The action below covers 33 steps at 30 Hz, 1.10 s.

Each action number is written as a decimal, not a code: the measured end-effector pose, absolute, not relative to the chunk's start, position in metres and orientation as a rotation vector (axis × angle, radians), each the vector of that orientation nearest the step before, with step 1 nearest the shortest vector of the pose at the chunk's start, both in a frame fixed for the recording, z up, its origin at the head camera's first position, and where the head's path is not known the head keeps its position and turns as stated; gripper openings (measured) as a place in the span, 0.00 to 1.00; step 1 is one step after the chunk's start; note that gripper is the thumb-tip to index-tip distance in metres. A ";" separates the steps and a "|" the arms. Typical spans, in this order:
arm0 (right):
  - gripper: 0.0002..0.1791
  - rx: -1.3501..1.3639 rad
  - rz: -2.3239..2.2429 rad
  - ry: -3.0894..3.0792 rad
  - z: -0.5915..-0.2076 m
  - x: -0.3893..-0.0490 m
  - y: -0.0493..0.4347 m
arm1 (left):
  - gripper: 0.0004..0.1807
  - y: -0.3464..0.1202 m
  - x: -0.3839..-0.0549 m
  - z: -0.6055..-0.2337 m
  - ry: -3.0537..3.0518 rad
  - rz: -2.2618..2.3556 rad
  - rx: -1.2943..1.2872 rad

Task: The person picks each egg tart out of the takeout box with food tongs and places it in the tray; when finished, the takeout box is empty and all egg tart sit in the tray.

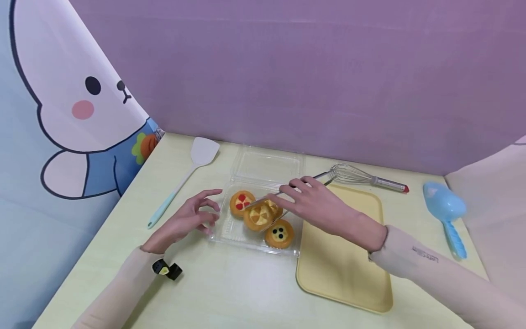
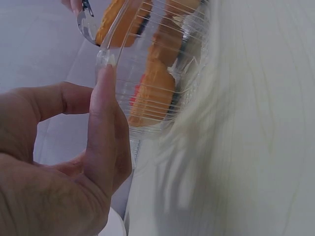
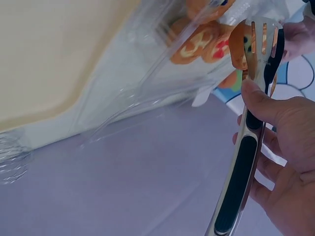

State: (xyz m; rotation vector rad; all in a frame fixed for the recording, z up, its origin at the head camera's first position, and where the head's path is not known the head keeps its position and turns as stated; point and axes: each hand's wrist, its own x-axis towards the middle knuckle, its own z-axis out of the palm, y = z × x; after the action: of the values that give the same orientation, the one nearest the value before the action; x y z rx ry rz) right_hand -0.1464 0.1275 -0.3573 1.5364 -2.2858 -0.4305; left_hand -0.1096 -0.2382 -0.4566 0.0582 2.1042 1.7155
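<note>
My right hand grips metal tongs with dark inlays on the handles. Between the tongs' ends is a round tart with a pale yellow topping, held over a clear plastic clamshell box. In the box lie a red-topped tart, a tart with black dots and another yellow-topped tart, partly hidden by the held one. At the box's left side my left hand has its fingers spread and loosely bent, a fingertip right at the rim.
A yellow tray lies right of the box, partly under my right forearm. Behind it is a whisk; a blue scoop lies far right. A white spatula is at the left. The box's lid lies folded back near the purple wall.
</note>
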 end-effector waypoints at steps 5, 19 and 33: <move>0.46 1.423 -0.430 -2.387 -0.352 -0.144 0.148 | 0.39 -0.239 -0.108 -0.456 2.104 1.709 0.050; 0.41 1.160 -0.311 -2.511 -0.356 -0.151 0.222 | 0.40 -0.244 -0.104 -0.456 2.094 1.705 0.047; 0.32 1.050 -0.255 -2.518 -0.384 -0.147 0.263 | 0.39 -0.247 -0.102 -0.458 2.080 1.707 0.063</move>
State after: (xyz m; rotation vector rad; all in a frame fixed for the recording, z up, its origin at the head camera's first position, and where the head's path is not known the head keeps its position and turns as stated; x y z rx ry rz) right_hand -0.1475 0.2633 -0.3837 1.0499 -2.5183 -0.2547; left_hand -0.1022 -0.2469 -0.4582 0.0627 2.0799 1.7067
